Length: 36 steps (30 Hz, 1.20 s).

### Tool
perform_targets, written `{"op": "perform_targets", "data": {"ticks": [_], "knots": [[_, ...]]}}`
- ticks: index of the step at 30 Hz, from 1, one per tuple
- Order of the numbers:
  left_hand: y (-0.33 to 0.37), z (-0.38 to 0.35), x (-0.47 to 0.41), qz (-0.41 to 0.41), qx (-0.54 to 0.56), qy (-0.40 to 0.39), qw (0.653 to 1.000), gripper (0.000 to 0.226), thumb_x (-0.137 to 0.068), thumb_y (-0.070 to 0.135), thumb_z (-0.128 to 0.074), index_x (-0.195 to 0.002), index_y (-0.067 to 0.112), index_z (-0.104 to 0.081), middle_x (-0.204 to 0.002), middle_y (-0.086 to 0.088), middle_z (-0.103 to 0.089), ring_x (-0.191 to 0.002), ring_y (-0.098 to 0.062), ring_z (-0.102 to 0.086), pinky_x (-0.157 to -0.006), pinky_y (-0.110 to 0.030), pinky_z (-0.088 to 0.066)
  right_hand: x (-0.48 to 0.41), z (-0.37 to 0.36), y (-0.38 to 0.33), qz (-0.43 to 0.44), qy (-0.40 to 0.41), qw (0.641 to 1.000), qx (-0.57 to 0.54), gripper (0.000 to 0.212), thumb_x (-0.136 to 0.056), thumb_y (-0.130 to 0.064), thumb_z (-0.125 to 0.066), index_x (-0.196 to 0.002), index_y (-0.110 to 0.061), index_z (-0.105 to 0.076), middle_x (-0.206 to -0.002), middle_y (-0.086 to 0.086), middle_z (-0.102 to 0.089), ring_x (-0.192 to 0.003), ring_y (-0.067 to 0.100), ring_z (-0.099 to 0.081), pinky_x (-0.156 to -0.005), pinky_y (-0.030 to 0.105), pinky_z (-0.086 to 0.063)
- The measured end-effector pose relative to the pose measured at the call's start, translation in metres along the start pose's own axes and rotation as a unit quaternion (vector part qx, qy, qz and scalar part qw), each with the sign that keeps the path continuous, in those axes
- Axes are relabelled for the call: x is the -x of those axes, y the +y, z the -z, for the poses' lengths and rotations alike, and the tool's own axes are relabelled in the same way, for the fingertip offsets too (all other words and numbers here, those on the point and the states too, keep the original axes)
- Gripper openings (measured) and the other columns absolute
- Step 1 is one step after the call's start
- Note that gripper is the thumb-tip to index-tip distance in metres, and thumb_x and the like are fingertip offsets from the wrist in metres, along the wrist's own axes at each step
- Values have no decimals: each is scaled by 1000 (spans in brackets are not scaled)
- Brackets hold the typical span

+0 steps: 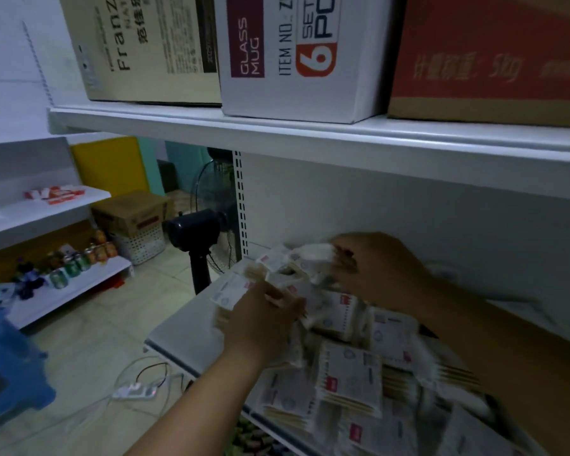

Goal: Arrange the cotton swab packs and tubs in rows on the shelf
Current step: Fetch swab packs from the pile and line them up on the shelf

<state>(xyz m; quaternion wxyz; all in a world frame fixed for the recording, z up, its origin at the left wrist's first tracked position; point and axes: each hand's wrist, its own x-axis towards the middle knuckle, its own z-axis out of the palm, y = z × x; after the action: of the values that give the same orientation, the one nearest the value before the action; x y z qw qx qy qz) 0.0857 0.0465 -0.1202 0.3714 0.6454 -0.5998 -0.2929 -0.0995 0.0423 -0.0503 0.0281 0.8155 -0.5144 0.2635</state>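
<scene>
Fingers [274, 297] of our left hand [264, 324] curl round a pack [229, 292] at the shelf's left end, while our right hand [380, 269] pinches a white pack [316, 253] just behind it; blur keeps us from telling pack from tub there. Beyond them the heap [349, 373] of packs lies jumbled across the shelf [181, 330], some overlapping. We judge the row should start at that left end: we square each pack against its neighbour, labels one way, edges flush with the front lip, and we draw from the heap's near side so nothing slides off.
</scene>
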Motion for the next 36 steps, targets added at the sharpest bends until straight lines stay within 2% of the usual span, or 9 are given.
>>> {"op": "perform_targets", "data": {"ticks": [4,10,15,18,23,27,30,33,36], "knots": [[8,-1,-1,-9,46,-25,999,28,-77,37,-73,-78,24,-49,-81,2,-63,-77,-19,-63,-75,-39,-54,0,20,-18,-207,95,957,-179,14,-82,-22,-66,-79,-9,-62,-74,8,-64,-65,19,-60,-58,30,-46],[12,33,4,-59,230,-24,971,27,-77,13,-75,-77,14,-48,-65,-3,-61,-48,-3,-57,-43,-11,-40,33,31,-48,-387,203,611,-660,13,-88,-9,-45,-89,-5,-57,-81,12,-61,-72,24,-61,-65,31,-49],[16,42,21,-20,386,-174,906,17,-83,4,-65,-81,21,-64,-68,10,-71,-61,-9,-67,-55,-25,-49,78,21,-81,-390,233,531,-716,47,-67,-19,-49,-106,5,-61,-101,23,-67,-94,35,-64,-87,41,-51],[16,26,38,2,425,-275,863,29,-85,3,-58,-72,23,-74,-82,-2,-74,-73,-21,-69,-63,-31,-51,112,30,-92,-386,313,544,-676,41,-66,-21,-56,-98,1,-69,-107,24,-66,-107,40,-60,-100,50,-43],[40,-15,98,0,391,-412,823,30,-88,0,-51,-79,21,-72,-82,-2,-75,-72,-18,-72,-55,-33,-57,172,43,-107,-472,307,737,-375,29,-85,-21,-66,-112,-25,-56,-108,0,-66,-94,7,-65,-81,31,-56],[60,-46,153,-28,369,-455,810,24,-87,-4,-49,-94,15,-64,-78,-1,-74,-66,-14,-70,-45,-26,-51,225,50,-112,-500,265,820,-83,34,-74,-64,-49,-88,-34,-40,-94,-6,-47,-87,8,-49,-75,22,-38],[77,-73,200,-26,378,-467,799,29,-85,-15,-44,-90,7,-61,-74,-7,-73,-62,-17,-69,-51,-29,-57,284,67,-103,-516,268,808,-89,6,-89,-37,-46,-92,-39,-42,-101,-8,-46,-101,12,-46,-81,19,-32],[95,-109,264,-30,374,-486,789,27,-85,-19,-43,-89,4,-58,-83,-17,-70,-65,-22,-67,-63,-34,-56,357,98,-93,-535,304,760,-211,43,-85,-8,-55,-113,-38,-43,-116,-5,-53,-104,9,-54,-91,25,-45],[113,-147,329,-18,362,-519,774,22,-87,-15,-46,-90,3,-57,-71,-6,-72,-59,-12,-68,-50,-21,-54,432,130,-86,-529,342,705,-325,36,-88,1,-58,-120,-14,-52,-109,1,-66,-92,8,-65,-75,21,-53]]}}
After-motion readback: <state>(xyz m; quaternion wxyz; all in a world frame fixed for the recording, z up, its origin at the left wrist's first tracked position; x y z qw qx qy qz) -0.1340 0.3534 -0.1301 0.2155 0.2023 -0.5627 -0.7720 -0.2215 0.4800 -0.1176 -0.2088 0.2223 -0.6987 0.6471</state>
